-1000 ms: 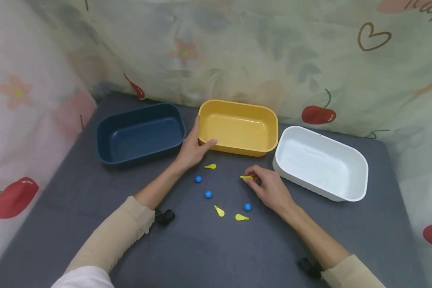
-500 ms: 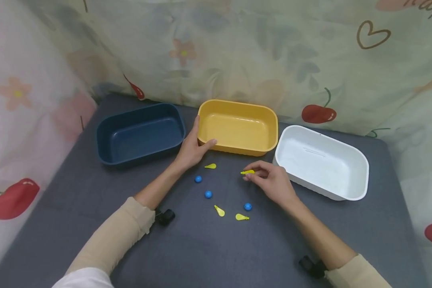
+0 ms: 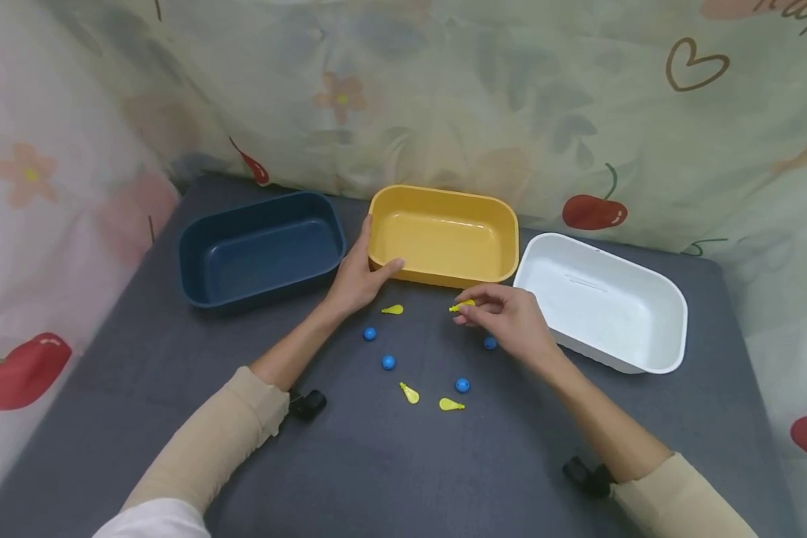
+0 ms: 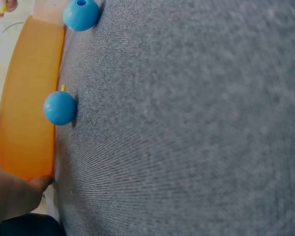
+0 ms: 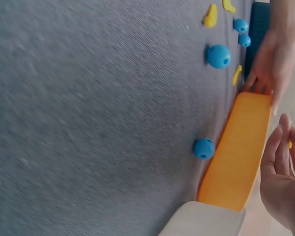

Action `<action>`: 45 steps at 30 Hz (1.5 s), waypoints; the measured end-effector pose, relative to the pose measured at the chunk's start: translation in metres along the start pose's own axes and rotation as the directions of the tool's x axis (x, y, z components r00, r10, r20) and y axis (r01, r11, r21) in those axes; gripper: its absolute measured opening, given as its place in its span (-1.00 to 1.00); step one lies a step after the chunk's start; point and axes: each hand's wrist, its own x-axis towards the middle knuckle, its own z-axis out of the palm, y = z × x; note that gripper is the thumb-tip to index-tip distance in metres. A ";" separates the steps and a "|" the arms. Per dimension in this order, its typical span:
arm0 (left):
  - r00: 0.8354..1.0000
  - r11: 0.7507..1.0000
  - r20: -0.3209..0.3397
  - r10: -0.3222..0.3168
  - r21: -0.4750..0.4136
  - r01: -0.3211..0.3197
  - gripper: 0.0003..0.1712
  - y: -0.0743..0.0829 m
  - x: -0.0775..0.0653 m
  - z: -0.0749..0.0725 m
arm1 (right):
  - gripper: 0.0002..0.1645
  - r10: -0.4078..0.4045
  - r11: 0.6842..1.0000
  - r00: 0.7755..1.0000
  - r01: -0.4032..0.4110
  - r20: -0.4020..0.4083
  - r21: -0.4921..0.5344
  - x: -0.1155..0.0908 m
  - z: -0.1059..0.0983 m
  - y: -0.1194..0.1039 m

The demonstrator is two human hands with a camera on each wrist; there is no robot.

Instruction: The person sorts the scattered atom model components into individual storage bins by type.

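My left hand [image 3: 358,284] holds the near left corner of a yellow plastic bin [image 3: 444,279], thumb at the front rim and fingers along the left side. Between thumb and fingertips, my right hand [image 3: 516,320] pinches a small yellow teardrop-shaped piece [image 3: 462,306] just in front of the bin's near right part. Blue beads with holes lie on the cloth, one bead [image 3: 490,343] close under the right hand and another bead [image 3: 462,385] nearer the front. Three similar yellow pieces are scattered there, including one piece [image 3: 393,309] beside the left thumb.
A dark blue bin [image 3: 262,291] stands left of the yellow one, and a white bin [image 3: 598,351] stands at its right. All rest on a grey cloth-covered table [image 3: 390,471]. A patterned curtain [image 3: 444,97] hangs behind and along the sides.
My right hand has lifted and moved toward the yellow bin with the yellow piece, uncovering a blue bead beneath it. The left hand stays at the bin's corner.
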 end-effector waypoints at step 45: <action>1.000 1.000 -0.019 -0.014 -0.004 0.014 0.13 0.001 0.000 0.001 | -0.72 0.045 0.985 0.983 -0.074 -0.180 -0.156 0.075 -0.017 -0.015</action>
